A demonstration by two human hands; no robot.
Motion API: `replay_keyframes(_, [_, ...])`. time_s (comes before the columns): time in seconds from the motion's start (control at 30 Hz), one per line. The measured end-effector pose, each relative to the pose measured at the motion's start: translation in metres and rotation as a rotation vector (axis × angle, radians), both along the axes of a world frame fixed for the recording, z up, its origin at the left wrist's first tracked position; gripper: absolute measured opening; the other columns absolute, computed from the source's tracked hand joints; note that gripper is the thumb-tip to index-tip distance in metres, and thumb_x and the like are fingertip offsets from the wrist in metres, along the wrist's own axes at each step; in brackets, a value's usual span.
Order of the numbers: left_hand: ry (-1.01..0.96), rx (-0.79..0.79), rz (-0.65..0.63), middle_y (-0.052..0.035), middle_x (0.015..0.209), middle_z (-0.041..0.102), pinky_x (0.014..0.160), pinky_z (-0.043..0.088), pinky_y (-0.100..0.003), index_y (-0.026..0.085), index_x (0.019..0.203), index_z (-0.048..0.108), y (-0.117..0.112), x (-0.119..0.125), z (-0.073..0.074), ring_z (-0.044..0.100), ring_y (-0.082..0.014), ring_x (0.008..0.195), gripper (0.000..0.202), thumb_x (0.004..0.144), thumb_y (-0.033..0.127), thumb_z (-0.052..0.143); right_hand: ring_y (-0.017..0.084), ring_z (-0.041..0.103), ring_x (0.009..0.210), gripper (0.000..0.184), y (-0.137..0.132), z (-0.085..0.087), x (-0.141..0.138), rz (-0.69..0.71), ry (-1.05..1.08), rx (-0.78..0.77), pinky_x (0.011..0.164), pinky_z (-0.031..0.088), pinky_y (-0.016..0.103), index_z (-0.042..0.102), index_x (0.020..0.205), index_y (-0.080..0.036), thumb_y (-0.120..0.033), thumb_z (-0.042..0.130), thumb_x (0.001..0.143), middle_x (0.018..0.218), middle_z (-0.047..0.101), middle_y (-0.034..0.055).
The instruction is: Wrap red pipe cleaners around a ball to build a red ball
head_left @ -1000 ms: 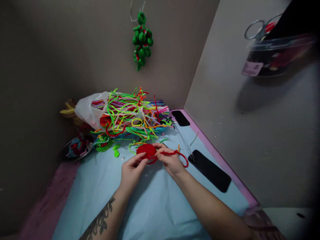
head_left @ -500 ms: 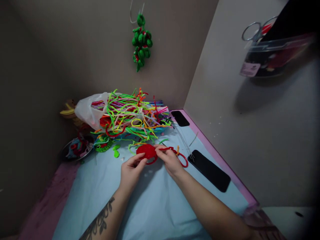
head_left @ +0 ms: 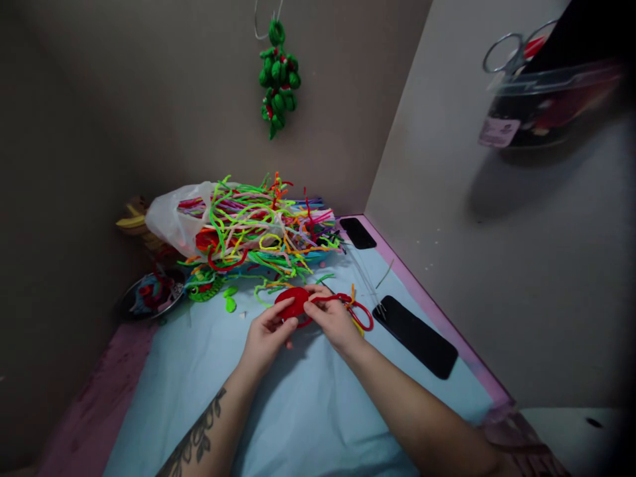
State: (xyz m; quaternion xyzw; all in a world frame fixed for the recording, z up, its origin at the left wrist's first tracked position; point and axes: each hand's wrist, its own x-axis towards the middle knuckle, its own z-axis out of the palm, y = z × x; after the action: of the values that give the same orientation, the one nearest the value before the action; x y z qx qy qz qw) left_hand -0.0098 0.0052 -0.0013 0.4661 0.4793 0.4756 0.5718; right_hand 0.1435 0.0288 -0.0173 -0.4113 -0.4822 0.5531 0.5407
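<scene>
Between my two hands is a flat red coil of fuzzy pipe cleaner (head_left: pixel 293 300), held just over the blue cloth. My left hand (head_left: pixel 267 334) pinches its lower left edge with thumb and fingers. At its right edge, my right hand (head_left: pixel 334 319) grips it where a red strand leaves the coil. That strand ends in a red loop (head_left: pixel 365 319) to the right of my right hand, with a bit of orange and yellow pipe cleaner beside it. My fingers cover part of the coil's lower side.
Behind my hands lies a heap of multicoloured pipe cleaners (head_left: pixel 258 225) in a plastic bag (head_left: pixel 173 215). A bowl (head_left: pixel 134 306) stands left, near green leaf pieces (head_left: pixel 230 301). Black phones (head_left: pixel 415 338) lie right. A green ornament (head_left: pixel 279 83) and a clear bin (head_left: pixel 536 109) hang on the walls.
My left hand has shifted slightly right and its fingers reach further over the red coil. The coil is turned a little. Yellow pipe cleaner now shows beneath my right hand.
</scene>
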Motion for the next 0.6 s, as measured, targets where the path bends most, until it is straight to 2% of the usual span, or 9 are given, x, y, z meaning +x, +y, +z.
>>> replay_keyframes(0.1, [0.024, -0.014, 0.006, -0.0021, 0.064, 0.066, 0.036, 0.036, -0.018, 0.013, 0.113, 0.064, 0.001, -0.001, -0.003, 0.044, -0.0051, 0.036, 0.053, 0.067, 0.036, 0.074, 0.020, 0.055, 0.103, 0.018, -0.001, -0.002, 0.000, -0.033, -0.110, 0.062, 0.092, 0.042, 0.032, 0.065, 0.076, -0.019, -0.037, 0.065, 0.076, 0.122, 0.052, 0.0064])
replay_keyframes(0.23, [0.043, 0.001, 0.082, -0.0013, 0.062, 0.066, 0.037, 0.036, -0.018, 0.012, 0.105, 0.067, 0.002, -0.002, -0.005, 0.045, -0.0052, 0.036, 0.048, 0.065, 0.037, 0.074, 0.021, 0.053, 0.109, 0.017, -0.001, -0.003, -0.002, -0.041, -0.157, 0.109, 0.095, 0.040, 0.034, 0.066, 0.077, -0.020, -0.036, 0.065, 0.076, 0.118, 0.053, 0.0067])
replay_keyframes(0.37, [0.031, 0.036, 0.223, 0.0013, 0.056, 0.063, 0.039, 0.036, -0.017, 0.012, 0.104, 0.068, 0.007, -0.009, -0.002, 0.045, -0.0048, 0.036, 0.048, 0.064, 0.037, 0.075, 0.019, 0.057, 0.097, 0.027, 0.002, -0.002, 0.002, 0.014, -0.126, 0.036, 0.083, 0.045, 0.032, 0.068, 0.091, -0.021, -0.044, 0.063, 0.077, 0.121, 0.056, 0.0068])
replay_keyframes(0.4, [0.018, 0.049, 0.267, 0.0012, 0.057, 0.064, 0.039, 0.036, -0.017, 0.012, 0.104, 0.067, 0.009, -0.012, -0.001, 0.045, -0.0046, 0.037, 0.048, 0.064, 0.037, 0.076, 0.018, 0.059, 0.090, 0.030, 0.003, -0.002, 0.003, 0.051, -0.119, 0.008, 0.078, 0.045, 0.031, 0.068, 0.092, -0.020, -0.045, 0.063, 0.077, 0.116, 0.059, 0.0068])
replay_keyframes(0.47, [-0.014, 0.066, 0.337, 0.0003, 0.061, 0.066, 0.040, 0.036, -0.017, 0.012, 0.105, 0.067, 0.013, -0.017, -0.001, 0.045, -0.0044, 0.038, 0.050, 0.063, 0.037, 0.076, 0.016, 0.059, 0.073, 0.030, 0.005, -0.001, 0.008, 0.082, -0.115, -0.038, 0.067, 0.044, 0.029, 0.068, 0.084, -0.019, -0.047, 0.064, 0.076, 0.091, 0.067, 0.0048])
replay_keyframes(0.53, [-0.041, 0.065, 0.367, -0.0010, 0.065, 0.067, 0.041, 0.036, -0.017, 0.012, 0.106, 0.066, 0.016, -0.021, -0.003, 0.045, -0.0042, 0.039, 0.051, 0.063, 0.037, 0.076, 0.013, 0.052, 0.057, 0.030, 0.008, 0.000, 0.012, -0.009, -0.104, -0.054, 0.057, 0.039, 0.026, 0.064, 0.069, -0.018, -0.047, 0.062, 0.077, 0.061, 0.060, -0.0002])
replay_keyframes(0.6, [-0.060, 0.058, 0.369, -0.0014, 0.067, 0.068, 0.041, 0.036, -0.017, 0.012, 0.106, 0.066, 0.018, -0.022, -0.004, 0.045, -0.0040, 0.039, 0.051, 0.062, 0.036, 0.077, 0.011, 0.044, 0.049, 0.033, 0.010, 0.003, 0.017, -0.176, -0.073, -0.026, 0.051, 0.034, 0.024, 0.057, 0.062, -0.018, -0.046, 0.058, 0.080, 0.051, 0.050, -0.0037])
